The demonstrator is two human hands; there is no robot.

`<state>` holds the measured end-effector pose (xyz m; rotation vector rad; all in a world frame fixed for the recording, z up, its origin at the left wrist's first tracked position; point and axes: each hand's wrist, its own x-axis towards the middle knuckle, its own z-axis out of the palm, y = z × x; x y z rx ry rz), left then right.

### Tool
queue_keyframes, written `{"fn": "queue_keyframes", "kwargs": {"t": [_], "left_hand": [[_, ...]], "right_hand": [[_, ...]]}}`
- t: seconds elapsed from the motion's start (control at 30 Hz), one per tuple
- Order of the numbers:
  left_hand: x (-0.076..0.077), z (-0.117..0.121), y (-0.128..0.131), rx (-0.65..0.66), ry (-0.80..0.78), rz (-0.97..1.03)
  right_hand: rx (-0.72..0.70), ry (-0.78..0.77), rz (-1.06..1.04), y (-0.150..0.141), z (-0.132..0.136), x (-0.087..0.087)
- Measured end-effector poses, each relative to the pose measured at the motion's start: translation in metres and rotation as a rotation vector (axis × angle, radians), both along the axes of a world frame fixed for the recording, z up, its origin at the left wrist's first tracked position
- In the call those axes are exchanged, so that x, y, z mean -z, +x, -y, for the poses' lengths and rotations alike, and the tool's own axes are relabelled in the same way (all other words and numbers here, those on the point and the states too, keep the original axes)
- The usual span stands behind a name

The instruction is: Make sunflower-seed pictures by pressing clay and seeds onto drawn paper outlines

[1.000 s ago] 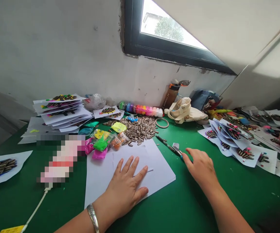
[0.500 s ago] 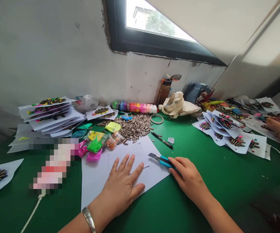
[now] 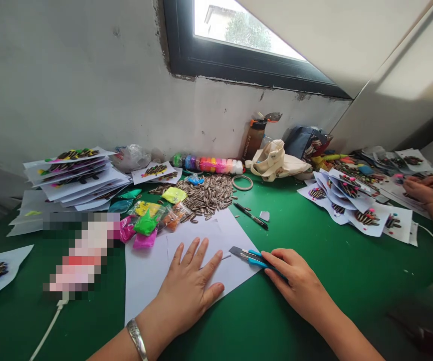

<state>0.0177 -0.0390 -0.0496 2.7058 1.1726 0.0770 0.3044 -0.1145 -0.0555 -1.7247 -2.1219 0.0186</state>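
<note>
My left hand (image 3: pixel 192 286) lies flat with spread fingers on a sheet of white paper (image 3: pixel 141 281) on the green table. Thin cut lines show in the paper above the fingers and by the index fingertip. In my right hand (image 3: pixel 295 276) is a blue utility knife (image 3: pixel 252 256), its blade out and pointing left over the paper's right part. Small bags of coloured clay (image 3: pixel 146 224) rest on the paper's upper left corner. Behind the paper is a heap of striped sunflower seeds (image 3: pixel 209 195).
A pen (image 3: pixel 251 216) and a tape roll (image 3: pixel 242 183) lie behind the knife. Stacks of seed-decorated paper stand at left (image 3: pixel 81 175) and right (image 3: pixel 348 200). A bottle (image 3: pixel 254 140) and cloth bag (image 3: pixel 276 163) are by the wall. Another person's hands (image 3: pixel 430 193) work at far right.
The knife has turned slightly in my right hand, which shifted a little right and down. My left hand stays on the paper. The other person's hands moved at far right.
</note>
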Motion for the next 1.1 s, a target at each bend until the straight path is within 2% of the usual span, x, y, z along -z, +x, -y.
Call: {"fn": "queue_keyframes", "kwargs": {"t": [0.13,0.57,0.83,1.1], "left_hand": [[0.001,0.0,0.0,-0.004,0.003,0.003],[0.001,0.001,-0.001,0.003,0.003,0.017],[0.002,0.001,-0.001,0.001,0.029,0.018],[0.0,0.002,-0.001,0.001,0.019,0.0]], "right_hand": [[0.016,0.005,-0.002,0.003,0.001,-0.002],[-0.094,-0.05,-0.061,-0.005,-0.014,-0.006],[-0.033,-0.016,-0.066,0.008,-0.007,-0.007],[-0.035,-0.004,-0.067,0.008,-0.005,-0.009]]}}
